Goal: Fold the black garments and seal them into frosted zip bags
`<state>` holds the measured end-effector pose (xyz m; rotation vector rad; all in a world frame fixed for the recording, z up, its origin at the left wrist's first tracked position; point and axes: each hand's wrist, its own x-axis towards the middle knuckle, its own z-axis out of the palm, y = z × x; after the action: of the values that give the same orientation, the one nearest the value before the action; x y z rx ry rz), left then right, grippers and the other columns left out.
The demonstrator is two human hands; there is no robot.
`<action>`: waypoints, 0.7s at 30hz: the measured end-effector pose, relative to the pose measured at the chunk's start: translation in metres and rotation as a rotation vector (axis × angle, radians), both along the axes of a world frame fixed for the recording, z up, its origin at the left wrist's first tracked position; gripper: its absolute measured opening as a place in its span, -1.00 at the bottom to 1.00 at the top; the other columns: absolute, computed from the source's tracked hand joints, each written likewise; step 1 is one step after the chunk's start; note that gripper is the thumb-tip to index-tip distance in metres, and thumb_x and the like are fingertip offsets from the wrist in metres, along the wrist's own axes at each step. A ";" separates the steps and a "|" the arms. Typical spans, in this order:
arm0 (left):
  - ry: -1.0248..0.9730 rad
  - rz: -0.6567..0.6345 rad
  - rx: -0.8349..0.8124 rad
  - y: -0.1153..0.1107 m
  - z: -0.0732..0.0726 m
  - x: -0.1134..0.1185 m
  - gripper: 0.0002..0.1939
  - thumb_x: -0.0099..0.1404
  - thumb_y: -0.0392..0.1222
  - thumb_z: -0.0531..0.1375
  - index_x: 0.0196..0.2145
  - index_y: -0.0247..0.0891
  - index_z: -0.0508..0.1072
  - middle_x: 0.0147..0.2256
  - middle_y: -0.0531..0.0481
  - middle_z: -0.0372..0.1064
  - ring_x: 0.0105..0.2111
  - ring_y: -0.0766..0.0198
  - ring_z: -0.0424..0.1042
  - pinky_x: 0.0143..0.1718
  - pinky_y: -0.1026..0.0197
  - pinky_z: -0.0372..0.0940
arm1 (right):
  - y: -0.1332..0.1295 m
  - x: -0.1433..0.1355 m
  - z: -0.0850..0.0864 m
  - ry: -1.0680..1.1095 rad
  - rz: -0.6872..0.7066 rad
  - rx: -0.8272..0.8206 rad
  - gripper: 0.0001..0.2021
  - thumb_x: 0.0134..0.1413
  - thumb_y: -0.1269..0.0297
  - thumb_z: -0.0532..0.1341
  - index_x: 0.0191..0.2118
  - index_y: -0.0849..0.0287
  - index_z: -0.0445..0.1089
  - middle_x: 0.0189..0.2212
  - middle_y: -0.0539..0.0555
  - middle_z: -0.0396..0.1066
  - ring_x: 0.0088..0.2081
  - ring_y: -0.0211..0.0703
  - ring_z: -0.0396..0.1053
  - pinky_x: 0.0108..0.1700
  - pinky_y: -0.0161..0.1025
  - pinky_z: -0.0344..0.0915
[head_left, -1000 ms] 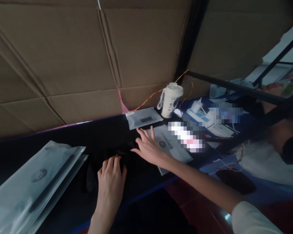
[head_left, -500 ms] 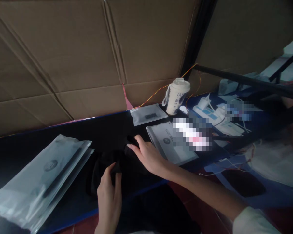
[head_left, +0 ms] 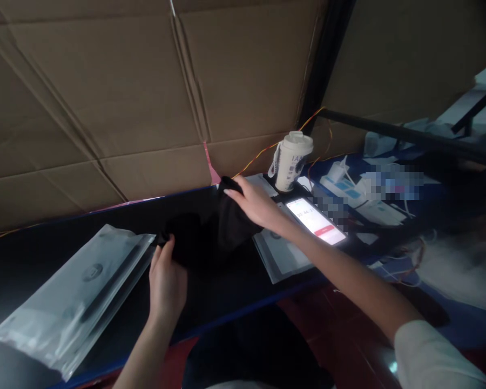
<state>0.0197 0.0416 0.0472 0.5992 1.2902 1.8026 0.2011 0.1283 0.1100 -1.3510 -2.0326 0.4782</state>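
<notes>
A piece of black cloth point(head_left: 237, 221) is stretched between my hands above the black table. My left hand point(head_left: 168, 278) pinches its left end near the stacked frosted bags. My right hand point(head_left: 253, 202) grips its upper right corner, raised near the back edge of the table. Frosted zip bags point(head_left: 76, 286) with a round logo lie at the left. Another frosted bag point(head_left: 273, 265) lies under my right forearm, and a smaller one point(head_left: 261, 182) is partly hidden behind my right hand.
A white lidded cup point(head_left: 292, 162) stands at the back right. A lit phone point(head_left: 316, 221) lies in front of it. Cardboard point(head_left: 146, 97) rises behind the table point(head_left: 186, 319). Further right are a dark metal bar point(head_left: 389, 132), cables and white items.
Both hands have moved up, the right one also to the right and the left one slightly left. The black cloth is lifted and spread wider between them.
</notes>
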 end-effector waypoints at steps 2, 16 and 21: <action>-0.011 0.018 0.013 0.006 0.006 -0.012 -0.85 0.22 -0.20 0.18 -0.23 -0.19 0.47 -0.18 0.02 0.51 0.07 0.16 0.36 0.10 0.15 0.26 | 0.008 0.023 -0.008 -0.024 -0.082 0.008 -0.70 0.27 0.19 0.05 0.04 0.17 0.27 -0.12 0.19 0.47 -0.05 0.06 0.41 -0.10 -0.13 0.27; 1.197 -0.219 -0.180 0.031 -0.023 -0.078 -0.40 0.20 0.12 0.13 0.10 -0.27 0.22 -0.01 -0.23 0.33 0.06 -0.03 0.33 0.09 -0.13 0.19 | 0.016 0.085 -0.084 -0.381 -0.387 -0.075 -0.55 0.22 0.08 0.09 0.10 0.29 0.19 -0.22 0.30 0.49 -0.20 0.16 0.48 -0.28 -0.13 0.29; 1.684 -0.328 -0.262 0.059 -0.013 -0.064 -0.56 0.33 0.04 -0.01 -0.01 -0.32 0.35 -0.09 -0.27 0.42 -0.10 -0.06 0.45 -0.10 -0.01 0.31 | 0.018 0.074 -0.085 -0.448 -0.430 -0.027 -0.61 0.27 0.13 0.06 0.08 0.28 0.21 -0.33 0.26 0.51 -0.29 0.12 0.49 -0.33 -0.16 0.27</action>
<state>-0.0438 0.1006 0.0346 2.2083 2.1243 0.5243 0.2752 0.1462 0.0253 -1.9862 -1.9822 0.0063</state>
